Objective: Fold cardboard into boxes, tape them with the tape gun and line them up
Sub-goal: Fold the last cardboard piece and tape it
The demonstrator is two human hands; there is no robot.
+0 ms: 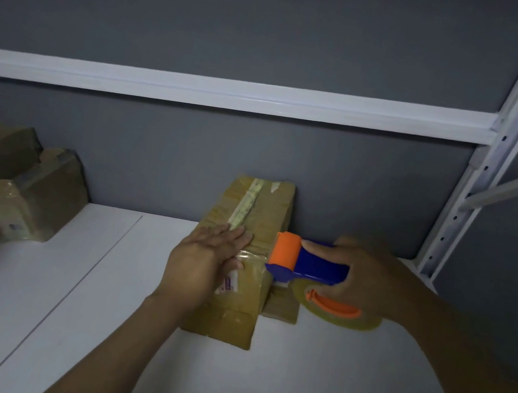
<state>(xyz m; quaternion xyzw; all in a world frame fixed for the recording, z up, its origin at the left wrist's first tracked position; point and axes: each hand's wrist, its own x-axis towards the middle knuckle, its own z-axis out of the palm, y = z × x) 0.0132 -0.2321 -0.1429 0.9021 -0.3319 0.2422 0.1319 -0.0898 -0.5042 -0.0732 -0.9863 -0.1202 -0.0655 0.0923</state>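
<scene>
On the white counter (216, 390), at centre frame, the left grip (205, 256) lies flat with straight fingers, pressing the box (257, 217) top. The right grip (364, 277) wraps the tape gun (304, 263), whose orange roller sits at the box's right edge. Taping seems in hand; the next move calls for pulling tape across the seam, then cutting it. Taped boxes (25, 196) stand at far left.

Under the flat fingers (236, 237) of the left hand (200, 265): top of the box (258, 210), lying on the shelf (120, 345), far end against the wall (153, 160). Just right of the fingertips: tape gun (304, 263), touching the box, gripped by the right hand (364, 277), tape roll (343, 317) just before its fingers. Well left of the fingers: stacked boxes (27, 190). Above, behind: shelf beam (234, 93).
</scene>
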